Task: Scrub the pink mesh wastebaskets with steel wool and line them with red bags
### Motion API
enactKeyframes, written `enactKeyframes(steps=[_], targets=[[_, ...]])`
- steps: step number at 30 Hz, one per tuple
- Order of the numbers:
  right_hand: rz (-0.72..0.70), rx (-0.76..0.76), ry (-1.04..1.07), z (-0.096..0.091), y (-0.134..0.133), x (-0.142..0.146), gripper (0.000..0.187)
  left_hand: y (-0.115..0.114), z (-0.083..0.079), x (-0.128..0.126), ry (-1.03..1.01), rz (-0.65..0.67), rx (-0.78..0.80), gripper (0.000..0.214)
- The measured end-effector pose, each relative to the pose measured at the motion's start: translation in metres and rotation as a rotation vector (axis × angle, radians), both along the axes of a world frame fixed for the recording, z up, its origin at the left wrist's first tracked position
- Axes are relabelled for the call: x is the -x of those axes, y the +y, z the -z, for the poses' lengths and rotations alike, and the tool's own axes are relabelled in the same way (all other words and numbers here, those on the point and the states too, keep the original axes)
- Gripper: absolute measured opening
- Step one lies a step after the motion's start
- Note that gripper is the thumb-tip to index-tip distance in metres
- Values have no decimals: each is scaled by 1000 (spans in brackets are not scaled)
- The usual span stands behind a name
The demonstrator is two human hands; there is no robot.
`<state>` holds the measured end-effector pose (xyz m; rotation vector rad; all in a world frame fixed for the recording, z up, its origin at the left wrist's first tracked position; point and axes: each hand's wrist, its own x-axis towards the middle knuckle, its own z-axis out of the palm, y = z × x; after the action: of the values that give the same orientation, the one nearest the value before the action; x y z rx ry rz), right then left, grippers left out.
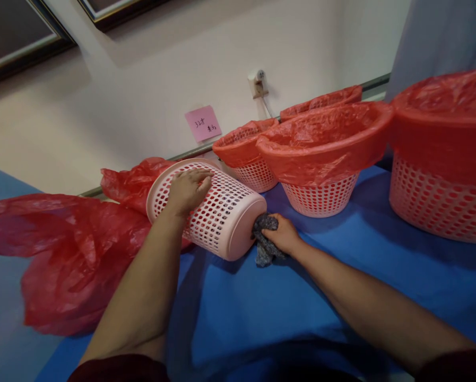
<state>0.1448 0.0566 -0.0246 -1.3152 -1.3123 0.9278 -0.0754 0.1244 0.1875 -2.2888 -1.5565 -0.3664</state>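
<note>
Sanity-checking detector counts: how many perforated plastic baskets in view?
5. Tipped basket under the left hand. Red-lined: left basket near the tipped base, middle basket right of that, rear basket mostly hidden behind both, right basket cut off at the frame edge. Others may be hidden.

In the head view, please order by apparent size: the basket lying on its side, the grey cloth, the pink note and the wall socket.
1. Basket lying on its side: clearly largest.
2. Grey cloth and pink note: too alike to rank, as the right hand partly hides the cloth.
3. Wall socket: smallest.
</note>
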Motion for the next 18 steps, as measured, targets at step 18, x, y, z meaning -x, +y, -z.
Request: enactKeyframes(steps=[18], targets=[[30, -523, 33, -15, -8, -2, 51, -1, 0, -2, 16, -15, -2, 54]])
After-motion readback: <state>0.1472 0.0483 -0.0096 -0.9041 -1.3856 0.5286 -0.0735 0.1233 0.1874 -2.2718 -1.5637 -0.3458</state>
